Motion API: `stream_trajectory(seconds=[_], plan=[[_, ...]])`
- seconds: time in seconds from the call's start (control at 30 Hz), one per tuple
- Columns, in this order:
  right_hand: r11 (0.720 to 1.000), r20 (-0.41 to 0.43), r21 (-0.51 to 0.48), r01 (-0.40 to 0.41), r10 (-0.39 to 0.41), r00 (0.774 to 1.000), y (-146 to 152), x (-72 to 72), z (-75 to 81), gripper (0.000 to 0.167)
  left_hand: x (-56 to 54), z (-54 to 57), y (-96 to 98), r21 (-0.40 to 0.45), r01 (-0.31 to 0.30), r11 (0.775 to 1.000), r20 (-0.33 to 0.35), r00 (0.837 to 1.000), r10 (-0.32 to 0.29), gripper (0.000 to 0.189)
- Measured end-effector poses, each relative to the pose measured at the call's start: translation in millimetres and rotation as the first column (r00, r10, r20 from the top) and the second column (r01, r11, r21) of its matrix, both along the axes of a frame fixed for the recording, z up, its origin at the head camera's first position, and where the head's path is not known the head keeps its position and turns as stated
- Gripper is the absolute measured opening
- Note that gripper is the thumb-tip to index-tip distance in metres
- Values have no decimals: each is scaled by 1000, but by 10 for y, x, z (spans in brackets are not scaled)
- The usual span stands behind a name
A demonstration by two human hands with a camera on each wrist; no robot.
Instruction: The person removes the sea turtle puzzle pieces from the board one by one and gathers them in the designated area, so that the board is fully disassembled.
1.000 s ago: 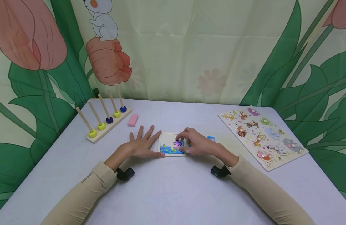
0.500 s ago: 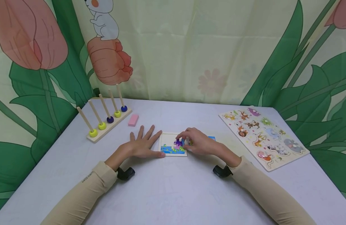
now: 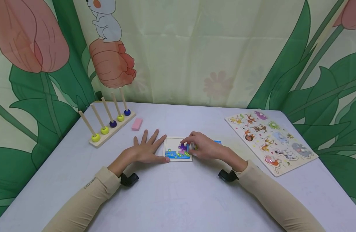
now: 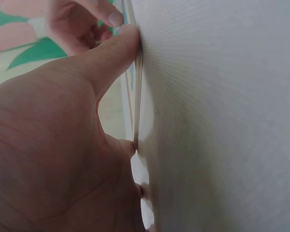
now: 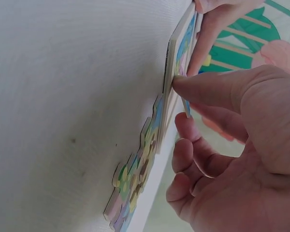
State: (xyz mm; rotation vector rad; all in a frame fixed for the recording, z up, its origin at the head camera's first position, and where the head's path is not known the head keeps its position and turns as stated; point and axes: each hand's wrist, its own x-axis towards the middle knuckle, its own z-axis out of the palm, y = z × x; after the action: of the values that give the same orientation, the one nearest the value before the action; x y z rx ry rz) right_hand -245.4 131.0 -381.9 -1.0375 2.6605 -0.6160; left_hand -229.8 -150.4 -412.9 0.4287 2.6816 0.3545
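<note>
My left hand (image 3: 144,154) lies with its fingers spread, its thumb and index finger touching the left side of a small jigsaw tray (image 3: 172,143). Blue, green and purple pieces fill the lower part of that tray. Over its right side my right hand (image 3: 205,146) pinches a puzzle piece (image 5: 186,107) between thumb and fingers. The piece stands tilted, largely hidden by the fingers. Loose puzzle pieces (image 5: 135,176) lie on the table just right of the tray, mostly beneath the right hand in the head view. In the left wrist view, the left thumb presses the tray's edge.
A wooden peg stand (image 3: 112,129) with yellow and dark blue beads stands at the left. Near it is a pink block (image 3: 136,124). An animal peg-puzzle board (image 3: 270,141) lies at the right. Behind the table hangs a printed curtain (image 3: 178,64).
My right thumb has drawn up and back from the tray's lower right part, so more of the purple and green pieces shows. The left hand stays in place.
</note>
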Motion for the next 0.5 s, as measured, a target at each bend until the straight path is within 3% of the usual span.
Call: stream_trajectory(seconds=[0.33,0.5], plan=[[999,-32,28,17,-16,999,-14,14,0,40,7,7,5,2,0,1000,4,1000,0,111],[999,-55,49,17,-14,998,-21,16,-1,41,47,70,14,19,4,1000,0,1000,-4,112]])
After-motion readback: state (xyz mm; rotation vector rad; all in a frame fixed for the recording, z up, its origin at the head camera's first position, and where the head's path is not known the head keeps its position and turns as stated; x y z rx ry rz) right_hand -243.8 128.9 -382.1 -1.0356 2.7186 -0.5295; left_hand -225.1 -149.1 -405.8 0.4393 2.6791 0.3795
